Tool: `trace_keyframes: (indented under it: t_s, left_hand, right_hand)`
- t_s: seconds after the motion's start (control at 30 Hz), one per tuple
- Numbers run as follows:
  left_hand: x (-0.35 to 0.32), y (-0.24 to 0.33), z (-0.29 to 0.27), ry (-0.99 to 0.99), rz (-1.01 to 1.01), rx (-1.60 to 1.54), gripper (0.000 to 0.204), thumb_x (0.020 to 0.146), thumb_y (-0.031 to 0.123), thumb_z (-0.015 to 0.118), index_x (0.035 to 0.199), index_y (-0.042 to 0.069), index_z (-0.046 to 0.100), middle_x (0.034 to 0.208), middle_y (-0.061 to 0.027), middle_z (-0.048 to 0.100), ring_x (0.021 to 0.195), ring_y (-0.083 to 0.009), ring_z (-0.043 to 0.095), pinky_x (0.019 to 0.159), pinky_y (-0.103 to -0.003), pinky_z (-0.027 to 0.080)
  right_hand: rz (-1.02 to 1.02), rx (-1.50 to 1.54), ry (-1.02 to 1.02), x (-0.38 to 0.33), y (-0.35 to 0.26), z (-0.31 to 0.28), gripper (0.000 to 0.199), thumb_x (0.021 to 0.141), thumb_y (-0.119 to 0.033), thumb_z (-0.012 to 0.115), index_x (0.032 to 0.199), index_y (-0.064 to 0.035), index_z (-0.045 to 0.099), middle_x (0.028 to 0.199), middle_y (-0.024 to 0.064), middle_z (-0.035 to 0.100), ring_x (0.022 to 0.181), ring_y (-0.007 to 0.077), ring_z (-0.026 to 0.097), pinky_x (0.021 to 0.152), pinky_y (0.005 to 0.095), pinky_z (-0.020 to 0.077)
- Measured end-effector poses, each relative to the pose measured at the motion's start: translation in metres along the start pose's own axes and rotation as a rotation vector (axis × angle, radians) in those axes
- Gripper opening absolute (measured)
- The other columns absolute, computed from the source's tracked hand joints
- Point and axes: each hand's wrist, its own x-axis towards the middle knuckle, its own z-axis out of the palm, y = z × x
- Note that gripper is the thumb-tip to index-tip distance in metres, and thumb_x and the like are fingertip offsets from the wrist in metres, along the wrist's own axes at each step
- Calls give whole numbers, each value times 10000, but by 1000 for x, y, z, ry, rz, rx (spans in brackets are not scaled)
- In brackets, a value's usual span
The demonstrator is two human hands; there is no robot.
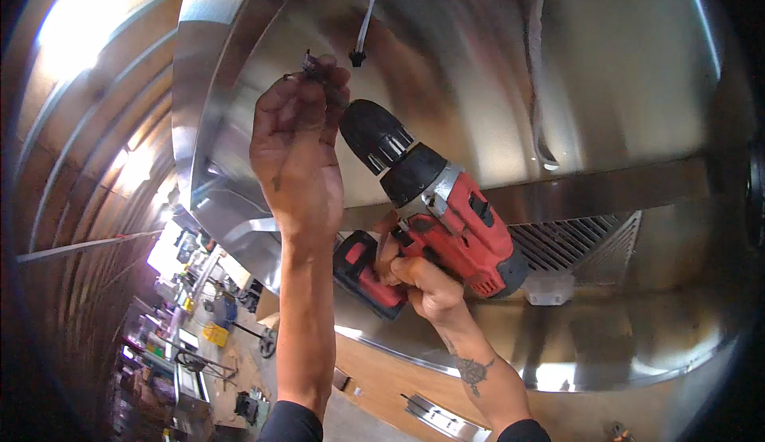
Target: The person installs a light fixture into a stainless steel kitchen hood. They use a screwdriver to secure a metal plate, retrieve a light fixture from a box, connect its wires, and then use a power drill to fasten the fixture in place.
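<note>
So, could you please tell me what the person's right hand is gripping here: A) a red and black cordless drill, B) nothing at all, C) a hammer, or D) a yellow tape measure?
A: the right hand is wrapped around the handle of the red and black cordless drill, whose chuck points up toward the stainless steel panel, beside the raised left hand.
</note>
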Motion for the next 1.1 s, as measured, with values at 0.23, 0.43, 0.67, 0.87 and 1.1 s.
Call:
trace_keyframes:
  t_s: [0.23,0.43,0.67,0.87,1.1]
  left_hand:
    - [2,8,24,39,93,108,216,1024,76,630,1224,12,582,1267,-227,669,1116,-289,684,991,-371,544]
    - [5,12,38,77,109,68,259,1030,100,629,1235,-43,564,1228,-235,672,1066,-265,694,945,-343,571]
    - [10,23,31,-25,115,67,238,1030,55,599,1242,-51,573,1212,-220,670,1047,-238,686,900,-330,596]
    - [18,25,46,-114,72,-80,215,1035,69,595,1237,-5,595,1250,-208,653,1107,-254,671,931,-360,593]
    - [5,21,40,-223,66,-126,340,1068,115,539,1402,86,484,1323,-204,599,1198,-306,637,964,-411,586]
  right_hand:
    - [-26,149,-107,0,18,-17,235,899,-158,673,1105,-49,642,984,3,628,876,98,580,803,292,494]
    - [-2,230,-144,6,18,-14,298,923,-147,676,1205,-59,634,1052,13,634,956,116,593,853,300,498]
    - [-69,220,-197,8,39,-13,377,950,-150,710,1304,-71,607,1179,28,639,1081,159,609,961,333,509]
    - [-60,333,-213,18,46,-10,462,958,-121,715,1394,-79,568,1295,64,647,1194,184,611,1026,361,510]
    - [-136,293,-363,30,39,-10,524,952,-132,728,1440,-89,545,1331,64,641,1244,186,599,1060,352,500]
